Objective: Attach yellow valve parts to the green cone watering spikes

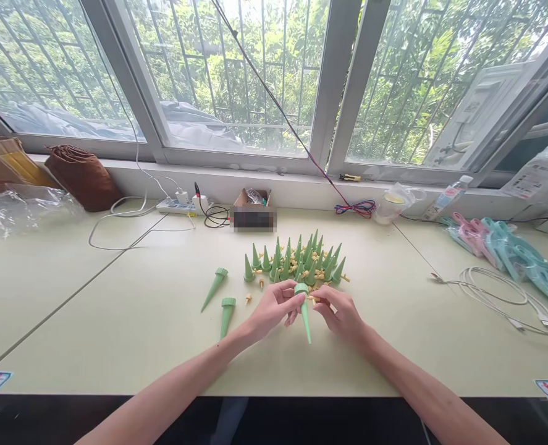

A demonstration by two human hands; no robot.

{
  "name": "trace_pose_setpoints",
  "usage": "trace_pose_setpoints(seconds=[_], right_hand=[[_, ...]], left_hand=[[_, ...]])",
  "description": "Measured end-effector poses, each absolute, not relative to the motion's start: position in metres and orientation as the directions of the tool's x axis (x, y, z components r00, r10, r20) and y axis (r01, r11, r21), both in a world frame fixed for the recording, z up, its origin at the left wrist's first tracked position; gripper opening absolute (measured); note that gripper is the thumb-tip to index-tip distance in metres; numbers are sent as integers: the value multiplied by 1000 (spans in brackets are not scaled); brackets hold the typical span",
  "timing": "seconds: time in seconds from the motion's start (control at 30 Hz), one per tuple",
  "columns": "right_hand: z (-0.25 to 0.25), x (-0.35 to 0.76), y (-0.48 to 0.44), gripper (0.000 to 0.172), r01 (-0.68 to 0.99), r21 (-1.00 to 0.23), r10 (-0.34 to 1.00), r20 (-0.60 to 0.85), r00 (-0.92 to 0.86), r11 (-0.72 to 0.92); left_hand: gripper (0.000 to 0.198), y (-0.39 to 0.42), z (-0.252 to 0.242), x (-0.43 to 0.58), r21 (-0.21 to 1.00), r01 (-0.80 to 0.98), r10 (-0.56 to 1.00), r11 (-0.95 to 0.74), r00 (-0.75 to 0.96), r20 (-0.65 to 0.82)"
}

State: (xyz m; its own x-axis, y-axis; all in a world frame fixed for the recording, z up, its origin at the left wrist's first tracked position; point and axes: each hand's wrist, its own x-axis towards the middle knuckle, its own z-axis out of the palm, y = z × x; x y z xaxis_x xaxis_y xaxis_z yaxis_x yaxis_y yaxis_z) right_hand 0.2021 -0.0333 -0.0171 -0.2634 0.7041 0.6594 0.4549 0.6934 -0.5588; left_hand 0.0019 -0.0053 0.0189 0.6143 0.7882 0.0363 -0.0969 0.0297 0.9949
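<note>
My left hand (274, 307) is closed around the wide top of a green cone-shaped spike (304, 316), which points down toward me. My right hand (341, 311) pinches a small yellow fitting (314, 299) against the spike's top. Just behind my hands several upright green spikes (296, 262) stand in a cluster with small yellow fittings scattered among them. Two more green spikes (214, 288) (227, 315) lie flat on the table to the left, with a loose yellow fitting (248, 299) beside them.
The pale table (116, 321) runs under a window. A brown bag (83, 176), power strip (177, 205) with cables and a small cardboard box (254, 209) sit at the back. White cable (500, 293) and pastel plastic clips (514, 253) lie right; plastic wrap (14, 210) lies left.
</note>
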Motion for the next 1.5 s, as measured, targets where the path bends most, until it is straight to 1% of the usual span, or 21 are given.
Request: trace_pose_setpoints(seconds=[0.17,0.27,0.37,0.53,0.6,0.7,0.8,0.93,1.0,1.1,1.13,1.17,1.3,1.5], right_hand=[[-14,202,-34,38,458,-548,695,669,-262,700],[-14,202,-34,39,451,-558,702,662,-265,696],[-17,203,-33,42,465,-572,722,639,-265,676],[-21,204,-31,45,475,-593,750,602,-274,650],[-21,204,-31,45,470,-601,755,596,-274,646],[-22,203,-31,44,467,-610,760,590,-271,640],[-24,203,-30,44,468,-622,770,584,-257,628],[-23,202,-30,42,467,-638,782,578,-233,612],[-20,201,-31,35,453,-652,786,575,-227,607],[-16,199,-34,13,418,-679,791,577,-204,603],[-15,199,-35,10,411,-683,790,582,-194,604],[-14,198,-35,11,408,-679,784,592,-188,610],[-18,200,-34,17,428,-610,732,644,-223,667],[-22,201,-29,17,462,-455,620,719,-313,761]], left_hand=[[33,-7,10,2,998,-59,789,-18,612,51],[31,-10,8,3,994,3,792,-105,605,82],[27,-12,8,3,960,84,793,-266,585,168],[18,-14,4,5,848,152,752,-507,559,349],[14,-15,2,5,812,161,727,-562,564,391],[12,-16,2,6,796,160,711,-584,574,407],[14,-17,6,6,825,149,735,-545,559,384],[20,-16,11,7,921,87,789,-381,550,275],[23,-14,13,7,963,41,804,-266,561,198],[27,-12,16,7,993,-28,812,-118,572,113],[28,-11,16,7,995,-47,813,-88,573,99],[28,-10,17,6,996,-64,815,-68,572,92],[27,-7,19,4,991,-135,814,-11,574,87],[27,-2,12,3,979,-178,814,97,581,25]])
